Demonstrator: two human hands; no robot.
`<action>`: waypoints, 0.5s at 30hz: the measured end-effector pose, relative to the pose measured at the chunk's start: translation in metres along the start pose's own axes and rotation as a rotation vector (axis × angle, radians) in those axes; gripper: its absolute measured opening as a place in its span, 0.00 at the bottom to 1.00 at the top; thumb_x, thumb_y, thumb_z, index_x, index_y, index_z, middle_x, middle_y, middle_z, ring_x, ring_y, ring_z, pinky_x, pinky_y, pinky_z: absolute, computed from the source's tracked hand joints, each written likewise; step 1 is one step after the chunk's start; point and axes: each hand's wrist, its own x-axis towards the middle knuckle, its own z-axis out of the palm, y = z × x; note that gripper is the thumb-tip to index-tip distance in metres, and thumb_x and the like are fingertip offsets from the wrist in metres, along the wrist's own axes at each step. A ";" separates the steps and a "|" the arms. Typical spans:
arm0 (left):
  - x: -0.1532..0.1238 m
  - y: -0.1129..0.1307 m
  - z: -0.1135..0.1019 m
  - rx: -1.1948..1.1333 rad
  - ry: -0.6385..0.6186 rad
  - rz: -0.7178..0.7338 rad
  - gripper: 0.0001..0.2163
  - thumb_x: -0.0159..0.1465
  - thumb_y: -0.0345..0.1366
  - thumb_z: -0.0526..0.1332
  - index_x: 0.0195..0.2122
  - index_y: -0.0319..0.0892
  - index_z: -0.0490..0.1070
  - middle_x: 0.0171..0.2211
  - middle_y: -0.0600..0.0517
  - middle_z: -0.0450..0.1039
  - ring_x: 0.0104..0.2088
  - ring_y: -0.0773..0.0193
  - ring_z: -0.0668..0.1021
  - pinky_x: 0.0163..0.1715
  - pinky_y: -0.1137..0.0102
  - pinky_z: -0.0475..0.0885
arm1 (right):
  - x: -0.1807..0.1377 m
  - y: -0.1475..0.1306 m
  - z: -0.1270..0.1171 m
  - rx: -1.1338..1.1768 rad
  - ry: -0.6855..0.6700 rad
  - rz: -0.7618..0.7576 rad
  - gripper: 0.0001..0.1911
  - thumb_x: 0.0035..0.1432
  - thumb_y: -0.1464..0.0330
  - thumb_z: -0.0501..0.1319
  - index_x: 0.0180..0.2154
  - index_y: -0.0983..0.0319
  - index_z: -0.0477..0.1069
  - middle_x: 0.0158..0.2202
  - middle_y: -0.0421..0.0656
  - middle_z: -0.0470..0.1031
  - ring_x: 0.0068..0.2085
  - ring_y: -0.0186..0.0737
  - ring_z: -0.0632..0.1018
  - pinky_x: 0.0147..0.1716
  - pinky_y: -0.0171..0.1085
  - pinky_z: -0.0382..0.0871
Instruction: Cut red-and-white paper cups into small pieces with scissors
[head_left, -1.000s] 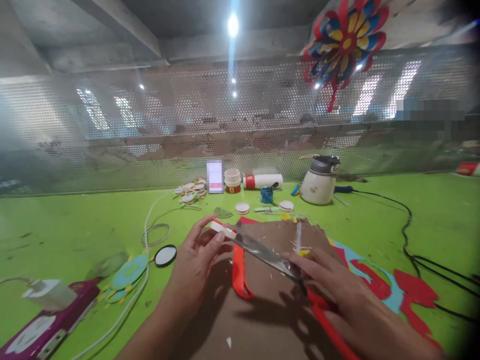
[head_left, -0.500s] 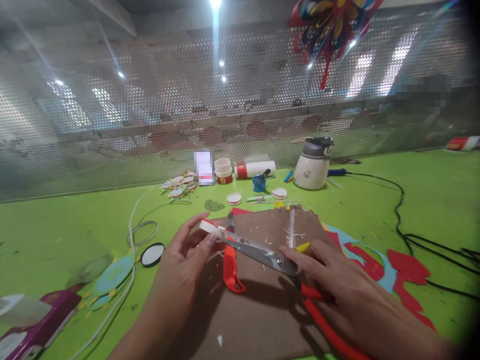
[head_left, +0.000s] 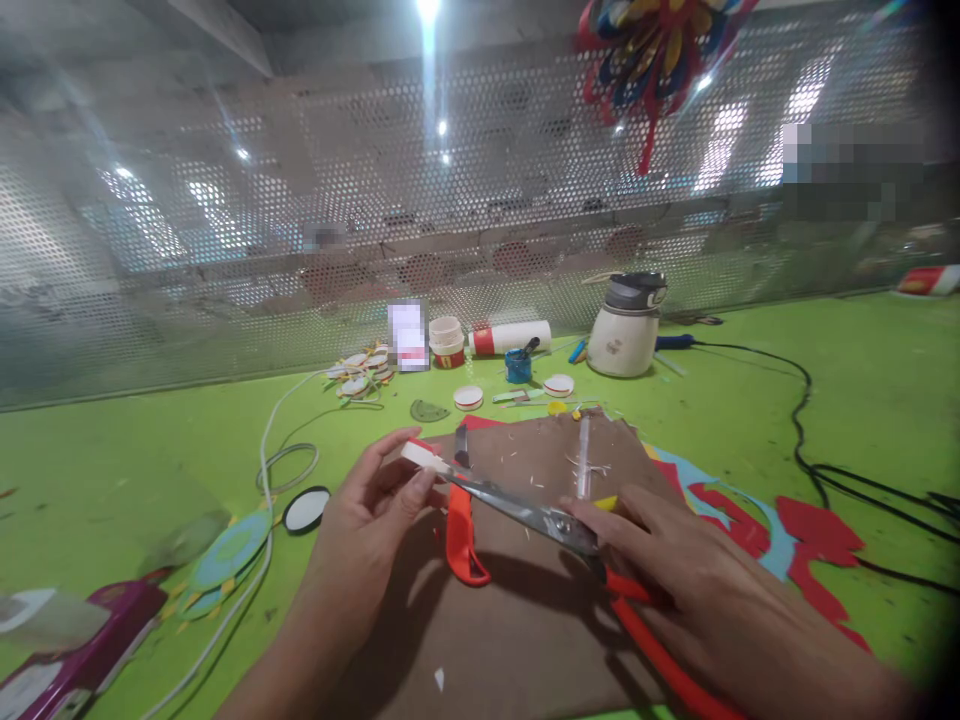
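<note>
My left hand (head_left: 382, 505) pinches a small red-and-white strip (head_left: 421, 455), curved like a piece of paper cup. Closed around the orange handles of a pair of scissors (head_left: 525, 512) is my right hand (head_left: 675, 560). The blade tips meet the strip beside my left thumb, and the blades look nearly together. Under both hands lies a brown cardboard sheet (head_left: 480, 650) with small scraps on it. A second orange-handled tool (head_left: 465, 535), with a dark end, rests on the cardboard behind the blades. A clear stick (head_left: 583, 455) lies farther back, and a yellow item (head_left: 606, 503) shows beside my right fingers.
Red and blue cut sheets (head_left: 817, 535) lie at the right near a black cable (head_left: 806, 400). A white kettle-like jar (head_left: 622, 340), paper cups (head_left: 510, 338) and a blue pot (head_left: 517, 366) stand at the back. A purple tape dispenser (head_left: 90, 640) and white cable (head_left: 262, 560) are left.
The scissor blades have come closer together at the strip, and a tiny red scrap shows below them. My left hand has barely moved.
</note>
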 end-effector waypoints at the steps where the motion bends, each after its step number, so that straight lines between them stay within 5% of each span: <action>1: 0.000 -0.001 0.000 -0.003 -0.004 -0.001 0.19 0.61 0.43 0.72 0.52 0.48 0.73 0.42 0.51 0.84 0.36 0.62 0.84 0.39 0.68 0.80 | 0.000 -0.001 -0.001 -0.010 -0.006 0.000 0.31 0.60 0.71 0.55 0.64 0.54 0.71 0.45 0.52 0.78 0.41 0.57 0.82 0.35 0.54 0.81; 15: 0.000 -0.005 0.001 -0.067 -0.080 -0.052 0.20 0.63 0.43 0.72 0.53 0.48 0.70 0.48 0.49 0.84 0.38 0.62 0.84 0.42 0.67 0.80 | -0.002 0.003 -0.002 0.031 -0.030 0.004 0.29 0.63 0.71 0.55 0.64 0.55 0.71 0.45 0.51 0.78 0.43 0.57 0.82 0.39 0.57 0.80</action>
